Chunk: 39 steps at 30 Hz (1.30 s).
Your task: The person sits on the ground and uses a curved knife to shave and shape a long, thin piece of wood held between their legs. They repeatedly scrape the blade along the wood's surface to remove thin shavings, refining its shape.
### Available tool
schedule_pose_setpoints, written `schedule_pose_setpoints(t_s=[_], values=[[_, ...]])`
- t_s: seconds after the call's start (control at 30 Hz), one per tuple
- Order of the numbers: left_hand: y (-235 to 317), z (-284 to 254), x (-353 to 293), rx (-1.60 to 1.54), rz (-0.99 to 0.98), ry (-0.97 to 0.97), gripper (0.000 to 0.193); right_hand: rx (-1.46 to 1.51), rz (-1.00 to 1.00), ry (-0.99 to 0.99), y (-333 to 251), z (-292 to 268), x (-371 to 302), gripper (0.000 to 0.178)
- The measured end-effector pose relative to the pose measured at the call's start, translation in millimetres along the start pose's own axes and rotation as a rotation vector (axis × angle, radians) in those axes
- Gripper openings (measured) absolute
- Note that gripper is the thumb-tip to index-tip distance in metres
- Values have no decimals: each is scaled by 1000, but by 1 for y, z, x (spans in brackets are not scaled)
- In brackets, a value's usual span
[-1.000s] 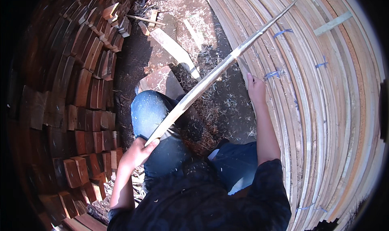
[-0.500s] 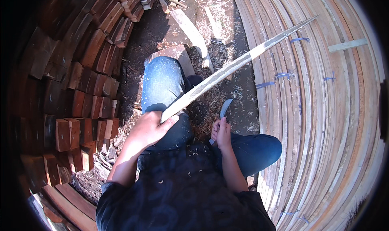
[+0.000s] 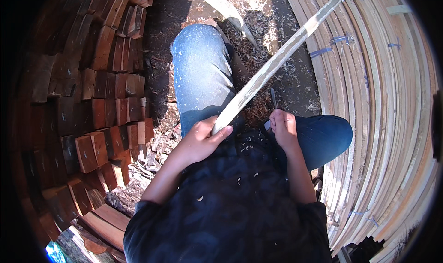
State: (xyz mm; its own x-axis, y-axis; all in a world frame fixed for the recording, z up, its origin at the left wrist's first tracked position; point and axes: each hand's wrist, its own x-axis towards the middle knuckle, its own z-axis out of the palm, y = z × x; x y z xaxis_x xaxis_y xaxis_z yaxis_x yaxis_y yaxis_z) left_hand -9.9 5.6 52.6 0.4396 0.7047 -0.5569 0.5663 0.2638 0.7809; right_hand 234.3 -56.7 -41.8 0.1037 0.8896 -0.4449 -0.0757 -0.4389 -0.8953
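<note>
Pale stick, tip beyond upper edge

Head fisheye, facing down, near, rim unclear

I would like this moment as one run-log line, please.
Left grip: closed around near end of pale wooden strip | Right grip: knife, blade apart from strip | Surroundings: reddish wood stack, long boards
</note>
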Motion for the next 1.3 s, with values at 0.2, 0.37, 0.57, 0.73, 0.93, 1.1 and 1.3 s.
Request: schedule_pose_setpoints(t_s=[0.2, 0.37, 0.57, 0.73, 0.93, 1.1, 1.3], values=[[-21, 18, 3, -702, -265, -402, 32, -211, -197, 25, 10, -1, -18, 47], [-30, 23, 15, -948, -334, -457, 27, -251, -111, 59, 19, -5, -34, 35], [-27, 12, 9, -773, -396, -480, 33, -334, -198, 111, 6, -4, -34, 39], [-42, 4, -10, -622, -420, -352, 47, -702, -211, 288, -20, -5, -16, 40], [-60, -6, -24, -529, -422, -298, 47, -1080, -454, 308, -39, 3, 10, 48], [-71, -8, -19, -505, -415, -282, 48, -1191, -602, 308, -36, -7, 30, 48], [-70, -8, -16, -551, -409, -275, 48, -1248, -550, 474, -33, -31, 52, 49]])
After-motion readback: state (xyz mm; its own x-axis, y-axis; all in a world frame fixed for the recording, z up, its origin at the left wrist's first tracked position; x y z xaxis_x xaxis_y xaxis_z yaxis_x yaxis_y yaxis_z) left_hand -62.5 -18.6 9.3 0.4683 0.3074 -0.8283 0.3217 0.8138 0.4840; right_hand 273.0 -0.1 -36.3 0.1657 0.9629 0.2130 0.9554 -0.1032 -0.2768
